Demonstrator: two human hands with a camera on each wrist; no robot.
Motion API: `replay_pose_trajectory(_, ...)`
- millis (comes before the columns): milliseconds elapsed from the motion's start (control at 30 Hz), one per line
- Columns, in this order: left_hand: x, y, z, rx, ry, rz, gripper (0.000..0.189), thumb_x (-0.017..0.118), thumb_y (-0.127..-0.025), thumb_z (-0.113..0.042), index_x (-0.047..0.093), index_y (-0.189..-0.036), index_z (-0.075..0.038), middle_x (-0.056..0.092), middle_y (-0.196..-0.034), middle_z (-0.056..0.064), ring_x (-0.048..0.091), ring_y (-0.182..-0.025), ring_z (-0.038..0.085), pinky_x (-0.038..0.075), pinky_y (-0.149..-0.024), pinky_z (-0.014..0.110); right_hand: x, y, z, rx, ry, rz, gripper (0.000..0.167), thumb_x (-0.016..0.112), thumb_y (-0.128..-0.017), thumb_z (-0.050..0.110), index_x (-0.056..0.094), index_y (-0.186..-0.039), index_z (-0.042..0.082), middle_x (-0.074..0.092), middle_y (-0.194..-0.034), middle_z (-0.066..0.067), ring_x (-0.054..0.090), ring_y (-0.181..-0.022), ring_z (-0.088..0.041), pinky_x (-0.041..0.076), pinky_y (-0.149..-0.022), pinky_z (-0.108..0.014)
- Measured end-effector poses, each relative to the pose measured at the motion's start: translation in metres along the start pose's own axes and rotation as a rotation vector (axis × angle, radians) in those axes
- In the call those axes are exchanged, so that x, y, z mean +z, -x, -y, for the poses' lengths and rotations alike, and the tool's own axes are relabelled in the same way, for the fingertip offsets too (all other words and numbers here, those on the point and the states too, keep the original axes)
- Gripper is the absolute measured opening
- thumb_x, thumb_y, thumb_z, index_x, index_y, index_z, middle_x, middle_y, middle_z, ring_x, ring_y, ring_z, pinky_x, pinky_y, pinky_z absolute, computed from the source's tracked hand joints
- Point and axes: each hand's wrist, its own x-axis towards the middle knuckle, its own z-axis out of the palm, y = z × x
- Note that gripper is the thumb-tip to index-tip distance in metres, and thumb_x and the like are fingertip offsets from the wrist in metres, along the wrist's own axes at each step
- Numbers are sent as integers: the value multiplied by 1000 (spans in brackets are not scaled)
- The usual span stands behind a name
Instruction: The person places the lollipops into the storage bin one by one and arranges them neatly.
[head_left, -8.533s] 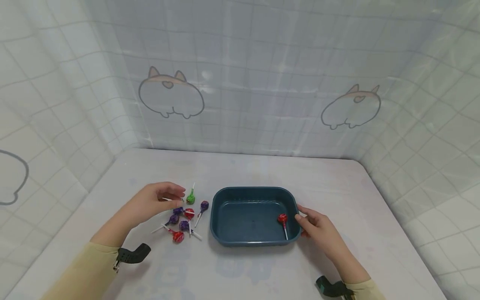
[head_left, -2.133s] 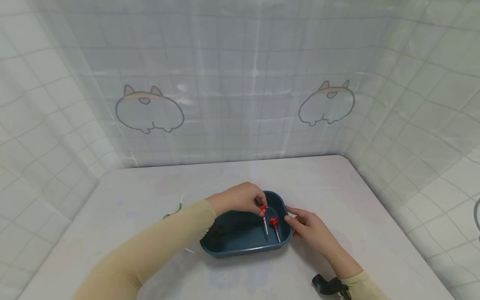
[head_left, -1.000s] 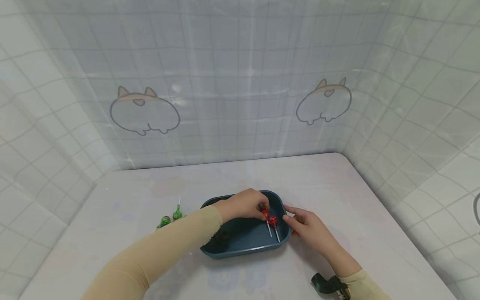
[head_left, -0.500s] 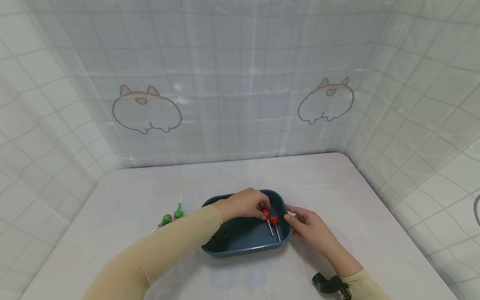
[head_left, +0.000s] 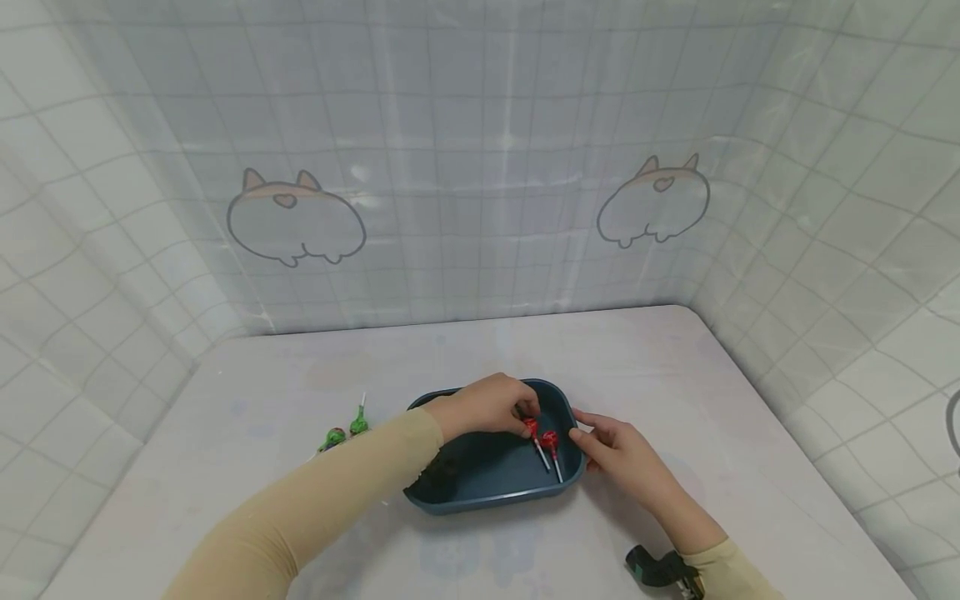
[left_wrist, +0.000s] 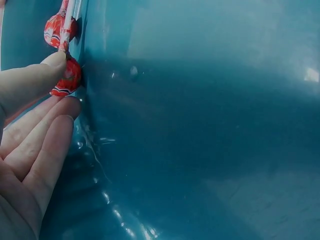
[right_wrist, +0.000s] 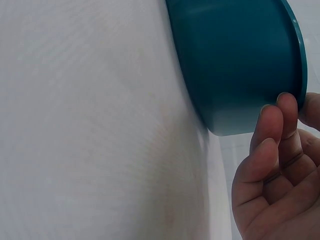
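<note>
In the head view a dark teal plastic tray [head_left: 487, 503] sits on the table. Inside its right part lies a red-wrapped lollipop [head_left: 550, 439] with a white stick. Next to it is a second red lollipop [head_left: 542, 455], pinched near its head by my left hand [head_left: 491, 406]. The left wrist view shows the thumb [left_wrist: 37, 75] against that lollipop's head [left_wrist: 70, 77], low in the tray. My right hand [head_left: 618, 450] grips the tray's right end, fingertips [right_wrist: 267, 122] on the outer wall in the right wrist view.
Left of the tray, green lollipops [head_left: 359, 423] lie on the white table [head_left: 600, 358]; my left sleeve [head_left: 330, 492] hides part of that area. Curtain-like sheets [head_left: 480, 167] with a grid print rise behind and at both sides.
My left hand has moved from the lollipop pile into the tray, bringing a second red lollipop beside the first. My right hand stays at the tray's end. Over the last second little has moved.
</note>
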Motion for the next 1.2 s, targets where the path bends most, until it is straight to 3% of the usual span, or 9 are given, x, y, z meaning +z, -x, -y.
replay_pose_trajectory(633,-9,11,-1,-4,31,-9,28,83,-83,-21,73,-109,-15,70,-101,-7,64,-89,2,53,-78,21,2,-2,2,4,4,3,47,66,-96,34,59,-138,14,63,-71,-4,60,-65,-24,50,-57,-33)
replay_pose_trajectory(867,-24,22,-2,34,50,-35,31,83,-83,-23,73,-110,-14,71,-103,-3,64,-87,0,52,-78,18,2,-2,2,6,16,-7,47,66,-96,35,59,-138,15,63,-71,-3,59,-65,-23,50,-57,-32)
replay_pose_trajectory(1200,-52,50,1,56,103,-108,34,80,-86,-27,71,-115,-13,70,-108,-3,63,-93,3,52,-84,24,2,-2,1,16,21,-17,47,66,-96,32,58,-139,14,63,-73,-4,60,-66,-23,50,-58,-31)
